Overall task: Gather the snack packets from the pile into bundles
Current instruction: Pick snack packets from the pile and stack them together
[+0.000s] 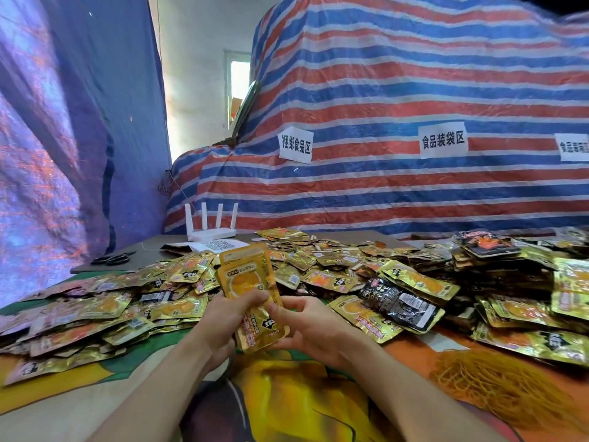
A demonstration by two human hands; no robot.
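Above the packet pile (322, 266), your left hand (220, 320) and right hand (310, 330) both grip one stack of gold packets (247, 279).

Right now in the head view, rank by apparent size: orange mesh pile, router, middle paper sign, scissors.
1. Orange mesh pile, largest, though it is also nearest the camera.
2. Router and middle paper sign: they look about alike, so no ranking between them.
3. Scissors, smallest.
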